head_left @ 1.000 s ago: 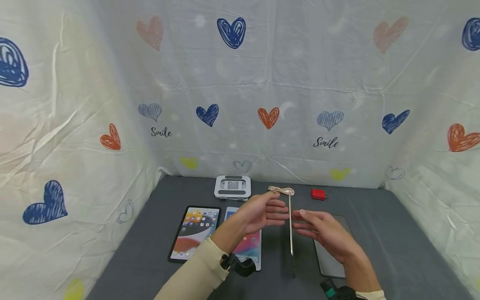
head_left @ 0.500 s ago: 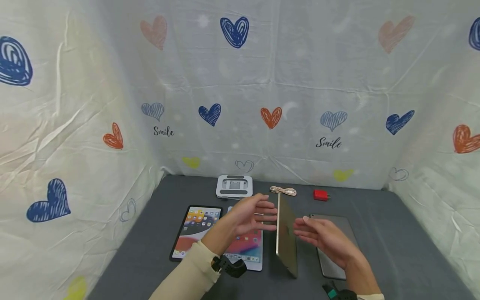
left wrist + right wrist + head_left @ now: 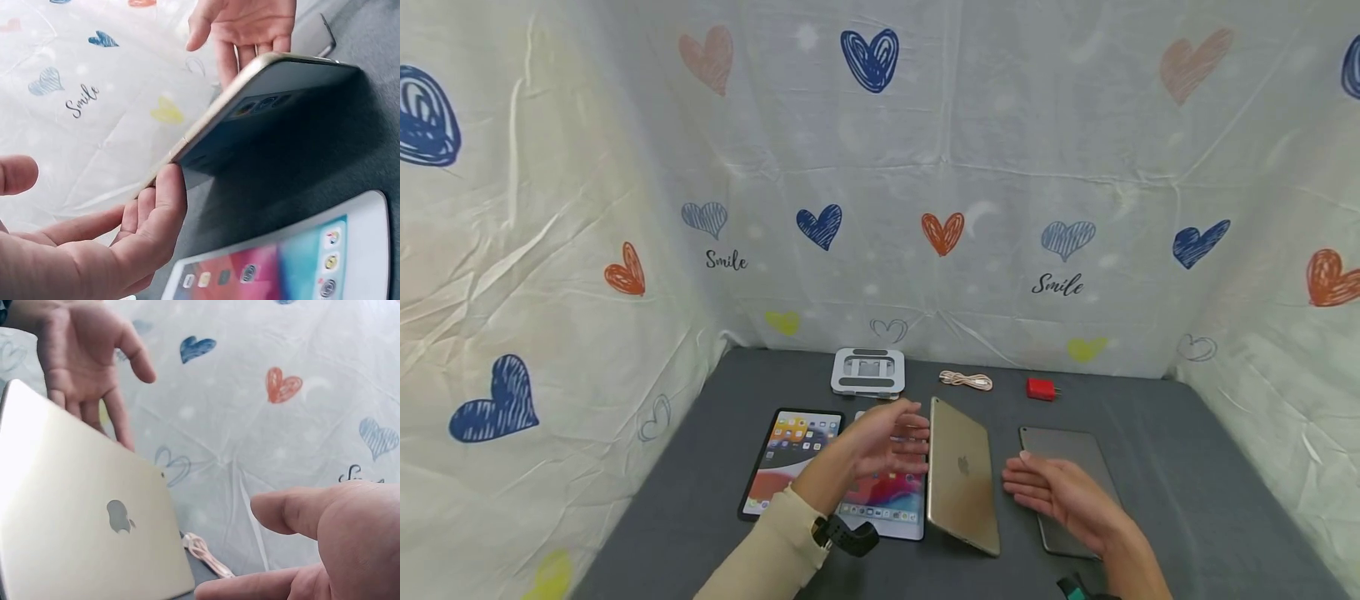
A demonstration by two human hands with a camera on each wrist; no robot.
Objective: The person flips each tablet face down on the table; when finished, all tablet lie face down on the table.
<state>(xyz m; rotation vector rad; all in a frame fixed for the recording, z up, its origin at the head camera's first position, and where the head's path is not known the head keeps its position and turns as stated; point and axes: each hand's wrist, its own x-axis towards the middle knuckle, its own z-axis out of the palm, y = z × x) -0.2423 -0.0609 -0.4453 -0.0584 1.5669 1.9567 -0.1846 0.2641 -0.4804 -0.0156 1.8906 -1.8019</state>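
A gold tablet [image 3: 964,471] stands tilted on its long edge, leaning left, its back with the apple logo turned up and to the right. Straight fingers of my left hand [image 3: 880,446] touch its raised left edge; in the left wrist view the thumb is held away from it. My right hand [image 3: 1067,500] is held apart to the right of the gold tablet, fingers extended, above a grey tablet [image 3: 1056,446] lying face down. Partly hidden behind my left hand, a white tablet [image 3: 891,525] lies with its screen lit.
A black-framed tablet [image 3: 790,462] lies screen up at the left. Along the back are a white folded stand [image 3: 868,372], a bundled pink cable [image 3: 966,381] and a red charger plug [image 3: 1041,388]. A heart-printed curtain [image 3: 880,167] encloses the grey table.
The gold tablet has tipped from upright to leaning left, so its back now shows. My left hand has moved left with its edge; my right hand has moved away to the right and nearer.
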